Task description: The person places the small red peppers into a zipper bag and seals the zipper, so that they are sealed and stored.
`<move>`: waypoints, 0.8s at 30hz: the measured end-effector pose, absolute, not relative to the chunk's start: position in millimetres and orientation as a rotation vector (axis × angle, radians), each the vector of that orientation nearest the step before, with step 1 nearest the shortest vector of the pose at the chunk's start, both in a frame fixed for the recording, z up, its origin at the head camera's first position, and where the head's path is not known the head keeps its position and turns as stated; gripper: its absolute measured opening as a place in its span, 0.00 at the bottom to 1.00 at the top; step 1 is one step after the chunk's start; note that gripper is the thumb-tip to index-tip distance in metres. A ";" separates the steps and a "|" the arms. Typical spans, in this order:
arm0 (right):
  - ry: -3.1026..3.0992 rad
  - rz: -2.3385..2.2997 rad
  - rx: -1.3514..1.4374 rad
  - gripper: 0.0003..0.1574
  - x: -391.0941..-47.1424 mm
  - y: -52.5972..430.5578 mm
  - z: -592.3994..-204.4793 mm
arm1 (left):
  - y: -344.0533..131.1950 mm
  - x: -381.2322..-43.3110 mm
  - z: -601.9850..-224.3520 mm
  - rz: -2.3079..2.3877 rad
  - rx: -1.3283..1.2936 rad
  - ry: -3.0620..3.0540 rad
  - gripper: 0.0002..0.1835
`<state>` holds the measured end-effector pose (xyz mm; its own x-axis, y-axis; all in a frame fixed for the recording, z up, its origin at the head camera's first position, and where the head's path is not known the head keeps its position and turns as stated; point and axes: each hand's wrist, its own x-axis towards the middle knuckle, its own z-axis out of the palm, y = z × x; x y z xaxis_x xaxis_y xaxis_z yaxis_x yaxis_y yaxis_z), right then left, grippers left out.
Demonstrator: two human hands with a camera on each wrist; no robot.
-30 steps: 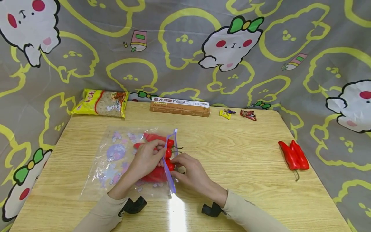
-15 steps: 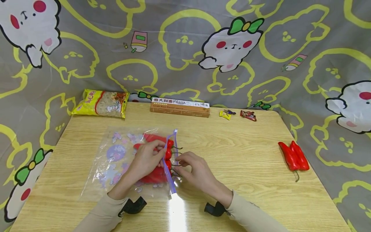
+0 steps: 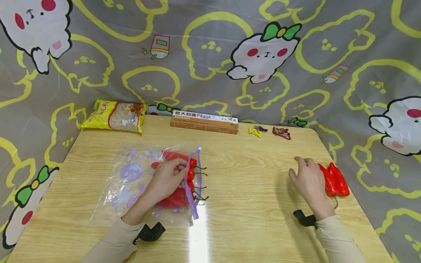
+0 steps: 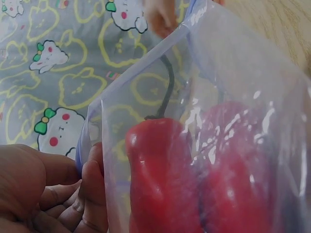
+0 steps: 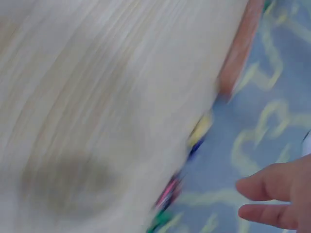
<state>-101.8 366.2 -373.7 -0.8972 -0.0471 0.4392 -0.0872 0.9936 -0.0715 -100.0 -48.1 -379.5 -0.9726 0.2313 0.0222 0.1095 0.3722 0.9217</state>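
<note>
A clear, printed plastic bag with purple trim (image 3: 131, 173) lies on the pale wood-grain bench (image 3: 246, 204), long glossy red peppers (image 3: 177, 200) inside, stems poking past its mouth. The left hand (image 3: 168, 179) pinches its lip; best, I'd say, to hold that lip lifted and slide any pepper in tip first. The right hand (image 3: 310, 184), fingers spread and holding nothing, is beside two loose red peppers (image 3: 337, 181); contact I can't tell.
</note>
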 end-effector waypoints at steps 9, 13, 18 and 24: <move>-2.884 0.001 -0.464 0.18 -92.4 450.7 -388.2 | -49.5 -99.4 -378.2 1.668 0.302 2.511 0.11; -2.947 -0.023 -0.489 0.18 -88.3 458.9 -394.7 | -49.4 -99.2 -378.0 1.661 0.304 2.519 0.11; -2.954 -0.006 -0.451 0.15 -88.7 457.8 -398.0 | -49.4 -99.4 -378.3 1.680 0.316 2.501 0.12; -2.994 0.150 -0.474 0.16 -91.7 453.3 -398.9 | -49.6 -99.6 -378.4 1.685 0.310 2.492 0.12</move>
<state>-91.7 453.3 -398.9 -0.9456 0.3127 0.0900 0.3021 0.9464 -0.1138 -99.6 -49.6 -378.4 -0.9722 0.2336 0.0175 0.1032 0.3602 0.9272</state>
